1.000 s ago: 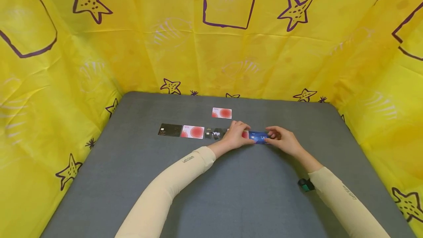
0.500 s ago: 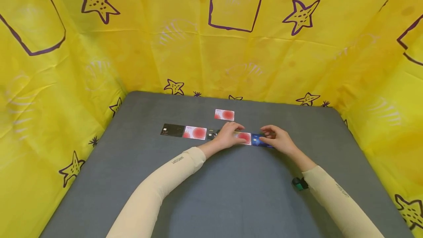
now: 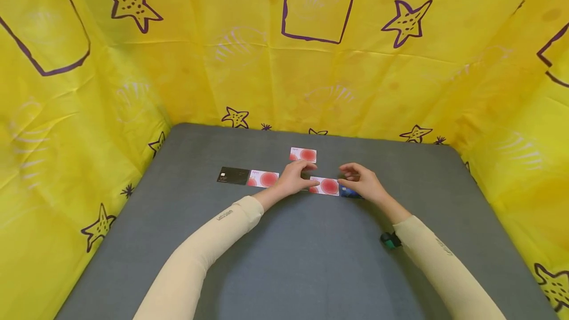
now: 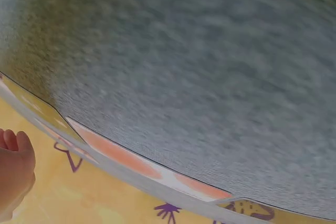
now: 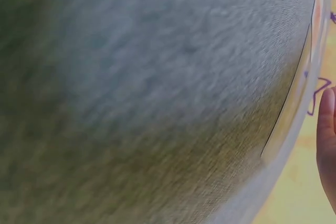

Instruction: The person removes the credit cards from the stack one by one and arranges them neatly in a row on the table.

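Several bank-style cards lie in a row on the grey table: a black VIP card (image 3: 233, 176), a white card with red circles (image 3: 264, 179), a dark card hidden beneath my left hand, a second red-and-white card (image 3: 324, 186) and a blue card (image 3: 350, 191). My left hand (image 3: 291, 179) hovers over the dark card, thumb tip at the second red-and-white card's left end. Over the blue card is my right hand (image 3: 366, 184), its thumb near that same card's right end. Both hands have loosely bent, parted fingers and grip nothing.
Another red-and-white card (image 3: 304, 154) lies by itself behind the row, just beyond my left fingertips. Yellow cloth (image 3: 249, 73) with purple starfish drawings walls the grey table (image 3: 311, 260) at the back and both sides. A dark band (image 3: 390, 240) sits at my right wrist.
Both hands have shifted left along the row. The second red-and-white card, earlier partly under my left hand, now shows almost whole; the dark Vip card has become covered. The view tilted slightly.
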`<action>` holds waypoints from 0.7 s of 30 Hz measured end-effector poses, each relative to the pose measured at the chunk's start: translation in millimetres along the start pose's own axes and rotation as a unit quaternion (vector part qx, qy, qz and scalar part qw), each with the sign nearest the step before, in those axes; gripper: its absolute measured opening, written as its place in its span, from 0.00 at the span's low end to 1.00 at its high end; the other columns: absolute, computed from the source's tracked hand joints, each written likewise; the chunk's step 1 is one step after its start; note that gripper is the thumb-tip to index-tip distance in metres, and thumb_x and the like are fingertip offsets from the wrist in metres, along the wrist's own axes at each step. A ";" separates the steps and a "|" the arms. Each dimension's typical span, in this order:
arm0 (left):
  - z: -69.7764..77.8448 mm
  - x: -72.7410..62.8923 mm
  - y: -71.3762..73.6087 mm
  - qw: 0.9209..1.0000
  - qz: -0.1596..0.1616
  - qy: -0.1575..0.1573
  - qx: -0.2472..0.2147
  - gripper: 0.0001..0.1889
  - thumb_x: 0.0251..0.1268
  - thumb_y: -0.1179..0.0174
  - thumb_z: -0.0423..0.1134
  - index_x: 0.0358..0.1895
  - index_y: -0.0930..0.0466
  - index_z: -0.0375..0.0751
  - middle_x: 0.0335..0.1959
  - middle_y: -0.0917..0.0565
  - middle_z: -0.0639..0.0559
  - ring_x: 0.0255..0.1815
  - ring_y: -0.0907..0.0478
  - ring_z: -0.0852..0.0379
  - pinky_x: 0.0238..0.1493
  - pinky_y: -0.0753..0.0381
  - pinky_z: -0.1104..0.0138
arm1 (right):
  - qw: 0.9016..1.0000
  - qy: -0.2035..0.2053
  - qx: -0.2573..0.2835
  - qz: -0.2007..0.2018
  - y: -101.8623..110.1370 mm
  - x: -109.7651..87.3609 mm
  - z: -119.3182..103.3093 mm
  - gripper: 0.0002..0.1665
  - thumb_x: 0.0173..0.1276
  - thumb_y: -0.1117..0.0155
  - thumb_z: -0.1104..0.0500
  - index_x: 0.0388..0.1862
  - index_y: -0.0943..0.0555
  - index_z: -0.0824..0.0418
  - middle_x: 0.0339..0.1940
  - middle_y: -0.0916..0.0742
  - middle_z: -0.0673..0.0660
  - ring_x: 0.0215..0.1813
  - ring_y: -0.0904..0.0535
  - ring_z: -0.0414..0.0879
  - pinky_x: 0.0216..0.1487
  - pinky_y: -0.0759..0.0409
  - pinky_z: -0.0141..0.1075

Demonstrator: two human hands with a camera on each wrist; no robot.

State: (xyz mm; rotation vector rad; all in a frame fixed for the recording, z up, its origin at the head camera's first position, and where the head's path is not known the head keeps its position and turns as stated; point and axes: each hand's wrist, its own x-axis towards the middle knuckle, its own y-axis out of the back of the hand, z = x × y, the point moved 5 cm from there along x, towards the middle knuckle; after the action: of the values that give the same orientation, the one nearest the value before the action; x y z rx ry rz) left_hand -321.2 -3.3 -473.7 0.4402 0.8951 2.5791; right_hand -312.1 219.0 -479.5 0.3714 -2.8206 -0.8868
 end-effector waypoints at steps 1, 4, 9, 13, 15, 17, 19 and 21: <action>-1.3 -0.5 1.5 1.000 0.001 0.003 -0.001 0.25 0.54 0.27 0.43 0.55 0.20 0.39 0.52 0.17 0.49 0.55 0.22 0.54 0.59 0.27 0.64 | 1.000 0.000 0.004 0.001 -0.8 1.2 -0.6 0.26 0.61 0.27 0.55 0.56 0.21 0.65 0.50 0.16 0.61 0.49 0.21 0.53 0.55 0.22 0.47; -5.6 -2.0 5.8 1.000 0.006 0.011 -0.002 0.25 0.54 0.26 0.44 0.55 0.20 0.40 0.52 0.17 0.49 0.55 0.22 0.54 0.59 0.27 0.63 | 1.000 0.005 0.013 -0.001 -3.8 5.0 -2.6 0.26 0.61 0.27 0.56 0.55 0.21 0.66 0.50 0.16 0.63 0.49 0.20 0.53 0.55 0.22 0.47; -11.2 -3.6 14.8 1.000 0.009 0.010 -0.018 0.25 0.54 0.26 0.41 0.54 0.20 0.37 0.51 0.18 0.45 0.55 0.22 0.50 0.59 0.27 0.60 | 1.000 0.004 0.013 -0.002 -8.9 12.8 -4.3 0.27 0.61 0.27 0.56 0.56 0.22 0.66 0.50 0.16 0.62 0.49 0.21 0.53 0.55 0.22 0.45; -15.8 -3.5 23.8 1.000 0.018 0.008 -0.018 0.25 0.53 0.26 0.40 0.54 0.20 0.35 0.50 0.18 0.44 0.54 0.22 0.49 0.59 0.27 0.60 | 1.000 -0.012 0.010 -0.001 -11.6 19.5 -5.1 0.27 0.62 0.27 0.55 0.57 0.22 0.65 0.50 0.16 0.60 0.50 0.21 0.52 0.57 0.23 0.46; -19.1 -3.2 28.4 0.999 0.024 0.015 -0.017 0.25 0.53 0.26 0.40 0.54 0.20 0.35 0.50 0.19 0.44 0.54 0.22 0.49 0.59 0.27 0.60 | 1.000 -0.018 0.009 -0.003 -12.9 23.1 -5.5 0.27 0.63 0.28 0.55 0.57 0.23 0.65 0.51 0.17 0.60 0.50 0.22 0.52 0.58 0.24 0.47; -23.1 -2.9 32.2 0.999 0.025 0.030 -0.020 0.25 0.53 0.26 0.41 0.54 0.20 0.36 0.50 0.19 0.45 0.55 0.23 0.49 0.59 0.27 0.61 | 1.000 -0.016 0.009 -0.006 -14.2 26.1 -6.7 0.27 0.63 0.29 0.55 0.57 0.23 0.65 0.51 0.17 0.61 0.50 0.22 0.53 0.58 0.24 0.47; -27.2 -2.7 35.5 0.999 0.022 0.042 -0.026 0.26 0.54 0.26 0.42 0.55 0.21 0.36 0.51 0.20 0.44 0.55 0.23 0.49 0.60 0.27 0.61 | 1.000 -0.015 0.012 -0.010 -16.0 28.8 -7.1 0.26 0.64 0.29 0.56 0.58 0.23 0.65 0.52 0.17 0.62 0.50 0.22 0.53 0.59 0.24 0.48; -31.7 -2.8 38.2 0.998 0.020 0.051 -0.032 0.26 0.55 0.27 0.43 0.56 0.21 0.35 0.51 0.20 0.44 0.56 0.24 0.48 0.60 0.27 0.60 | 1.000 -0.013 0.015 -0.012 -18.2 31.2 -7.4 0.26 0.64 0.29 0.56 0.58 0.23 0.65 0.52 0.17 0.62 0.51 0.22 0.53 0.59 0.24 0.48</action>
State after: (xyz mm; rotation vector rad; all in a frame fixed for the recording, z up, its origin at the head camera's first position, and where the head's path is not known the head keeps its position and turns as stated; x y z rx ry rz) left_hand -340.9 -49.0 -473.5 0.3135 0.8439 2.6781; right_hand -336.9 191.8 -481.7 0.4020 -2.8613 -0.8618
